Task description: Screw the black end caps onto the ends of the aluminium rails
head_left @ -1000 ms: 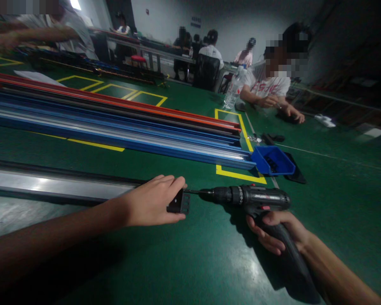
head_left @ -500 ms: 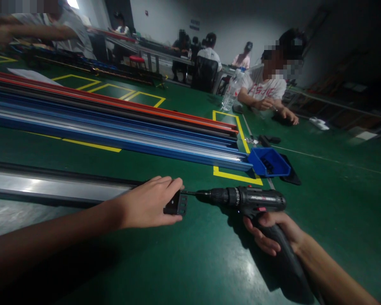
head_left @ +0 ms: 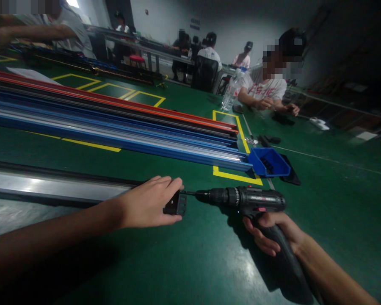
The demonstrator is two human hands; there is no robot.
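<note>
My right hand is wrapped round the handle of a black cordless drill, which points left. Its long thin bit reaches the black end cap on a long metal rail; my fingers partly hide the spot where they meet. From above, my left hand grips the capped end of the rail, thumb on the near side and fingers over the far side. The rail has a silvery middle and black edges, and runs off to the left.
Beyond my hands lie several long blue rails and an orange-red rail. A blue bin with small dark parts stands at their right end. Farther back are a water bottle and a co-worker seated at the green table.
Both my hands, the drill and the rail stay practically in place. Across the table, the co-worker's hand on the right has shifted slightly upward.
</note>
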